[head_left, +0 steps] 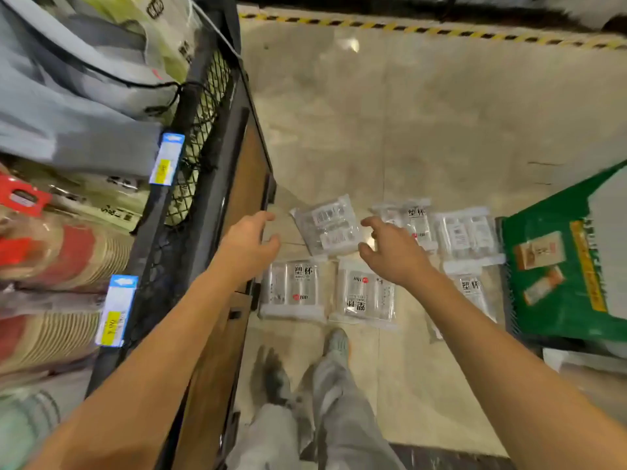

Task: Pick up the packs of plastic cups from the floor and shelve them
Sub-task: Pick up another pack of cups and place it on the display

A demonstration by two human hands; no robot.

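Below me the pale floor point(424, 123) fills most of the view, with a black shelf point(190, 184) on my left holding stacked paper cups point(51, 334) and grey bags point(68, 106) behind mesh. A green crate point(556, 266) sits at the right, just beside the packs.

The packs point(366, 296) lie flat on the floor between shelf and crate, 6 that I can count, in 2 rough rows. Each is a clear plastic sleeve with white sealed ends, black characters and a small red mark; the far-left one point(327, 225) lies tilted and shows barcode labels.

My legs in grey trousers and my shoes point(336, 344) stand just short of the near row.

My left hand point(247, 245) hangs open beside the shelf edge, empty. My right hand point(393, 252) is spread above the packs, fingers apart, gripping nothing.
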